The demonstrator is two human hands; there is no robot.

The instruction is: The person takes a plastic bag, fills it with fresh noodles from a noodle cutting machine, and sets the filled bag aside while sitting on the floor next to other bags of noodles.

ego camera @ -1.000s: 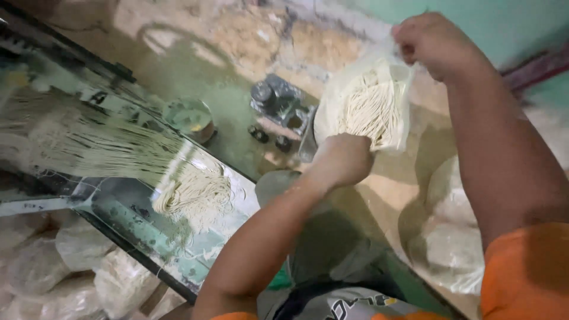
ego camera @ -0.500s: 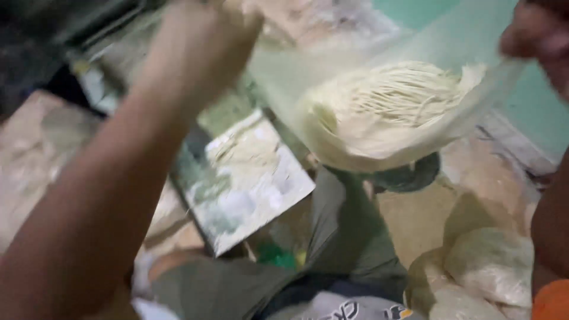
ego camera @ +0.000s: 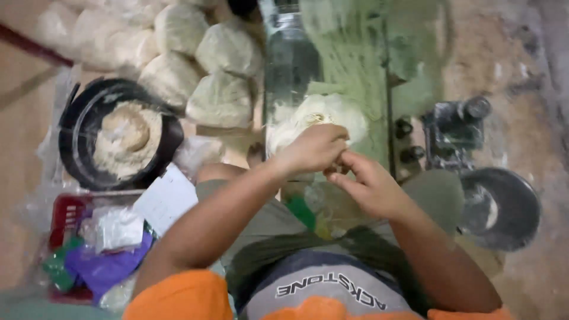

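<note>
The bag of noodles (ego camera: pixel 317 118) is sitting just in front of your knees, a pale, rounded bundle resting against the green, flour-dusted machine (ego camera: pixel 355 53). In the head view, you are holding your left hand (ego camera: pixel 311 149) over the near edge of the bag, fingers curled down and pinched together on what looks like the bag's clear neck. Your right hand (ego camera: pixel 370 186) is meeting it from the right, with its fingertips pressed against the left hand's fingers at the same spot; whether they are gripping plastic or only touching the other hand is too blurred to tell. Both forearms are reaching forward from your orange sleeves, over your lap.

To your left, a black bowl (ego camera: pixel 77 118) is holding a mound of pale flour or dough. Beyond it, several filled bags (ego camera: pixel 219 77) are lying heaped together, touching one another. Near your left elbow, a red basket (ego camera: pixel 62 216) is carrying clear plastic bags and a purple one, with a white sheet of paper (ego camera: pixel 166 198) lying just beside it. To your right, a dark round pan (ego camera: pixel 510 207) is sitting on the floor, and a small dark metal part (ego camera: pixel 453 127) is standing just behind it, close to the machine.
</note>
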